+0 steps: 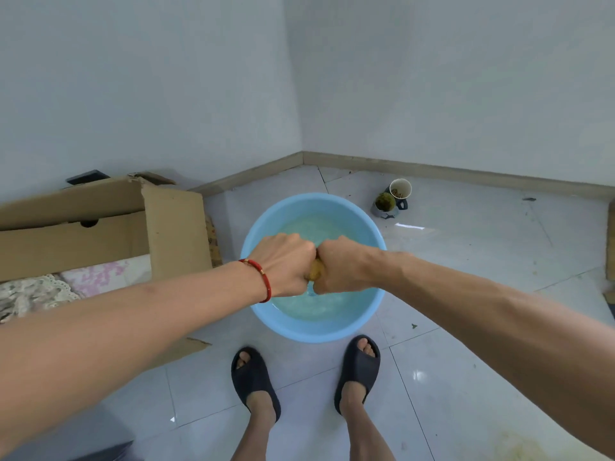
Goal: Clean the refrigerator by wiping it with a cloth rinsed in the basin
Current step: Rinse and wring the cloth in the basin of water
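Note:
A light blue basin [362,322] holding water stands on the tiled floor in front of my feet. Over its middle, my left hand [286,261] and my right hand [342,264] meet fist to fist. Both grip a wadded yellow-brown cloth [315,271], of which only a small part shows between the fists. A red bracelet circles my left wrist. The refrigerator is not in view.
An open cardboard box [173,227] with fabric inside lies left of the basin. Two cups [392,197] with residue stand on the floor behind the basin to the right, near the wall corner. My feet in dark slippers [254,377] are just before the basin.

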Motion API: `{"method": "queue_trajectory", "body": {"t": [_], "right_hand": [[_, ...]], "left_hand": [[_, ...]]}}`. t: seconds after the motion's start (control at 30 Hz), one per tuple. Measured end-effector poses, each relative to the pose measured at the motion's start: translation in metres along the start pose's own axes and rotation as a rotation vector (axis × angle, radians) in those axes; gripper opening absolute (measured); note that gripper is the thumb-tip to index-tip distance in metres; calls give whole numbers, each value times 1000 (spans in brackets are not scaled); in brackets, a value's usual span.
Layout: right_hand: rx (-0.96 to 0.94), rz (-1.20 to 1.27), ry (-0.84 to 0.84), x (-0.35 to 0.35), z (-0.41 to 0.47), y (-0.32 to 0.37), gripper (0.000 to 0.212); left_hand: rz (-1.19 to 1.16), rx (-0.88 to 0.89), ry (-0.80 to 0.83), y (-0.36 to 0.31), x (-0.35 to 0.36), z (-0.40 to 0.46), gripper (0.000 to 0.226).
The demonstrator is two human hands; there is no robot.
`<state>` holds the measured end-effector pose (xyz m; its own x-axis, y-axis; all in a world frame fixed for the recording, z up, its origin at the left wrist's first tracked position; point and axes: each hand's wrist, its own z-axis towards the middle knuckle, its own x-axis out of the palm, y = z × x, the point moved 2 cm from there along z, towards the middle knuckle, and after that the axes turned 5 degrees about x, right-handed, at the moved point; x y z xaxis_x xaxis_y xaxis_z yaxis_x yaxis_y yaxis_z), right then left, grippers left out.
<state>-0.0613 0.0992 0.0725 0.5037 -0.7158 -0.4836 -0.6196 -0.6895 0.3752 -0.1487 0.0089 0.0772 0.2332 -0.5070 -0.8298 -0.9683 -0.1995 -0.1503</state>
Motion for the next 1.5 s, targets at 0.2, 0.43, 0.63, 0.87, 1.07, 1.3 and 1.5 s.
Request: {"method": "queue_trajectory", "body": {"t": [0.2, 0.43, 0.63, 0.87, 1.07, 1.3, 1.5], "right_hand": [[-153, -381, -395, -12, -28, 17, 25], [-270, -537, -541, -31, -68, 27, 24], [-160, -473, -604, -54, -123, 47, 36], [125, 107, -385, -45, -189, 31, 62], [136, 842, -323, -22, -296, 21, 47], [31, 1637, -601, 51, -405, 20, 43], [17, 2158, -979, 120, -456, 23, 36]], "left_hand": [[-467, -241, -46, -9, -10, -19, 23], [-907, -429, -58, -21, -36, -47, 28], [-1039, -424, 31, -34, -75, -74, 17], [-988, -42, 93, -58, -122, -111, 33], [-828, 344, -8, -88, -173, -152, 47], [-911, 654, -421, -167, -200, -180, 54], [-647, 928, -685, -247, -200, -211, 46]]}}
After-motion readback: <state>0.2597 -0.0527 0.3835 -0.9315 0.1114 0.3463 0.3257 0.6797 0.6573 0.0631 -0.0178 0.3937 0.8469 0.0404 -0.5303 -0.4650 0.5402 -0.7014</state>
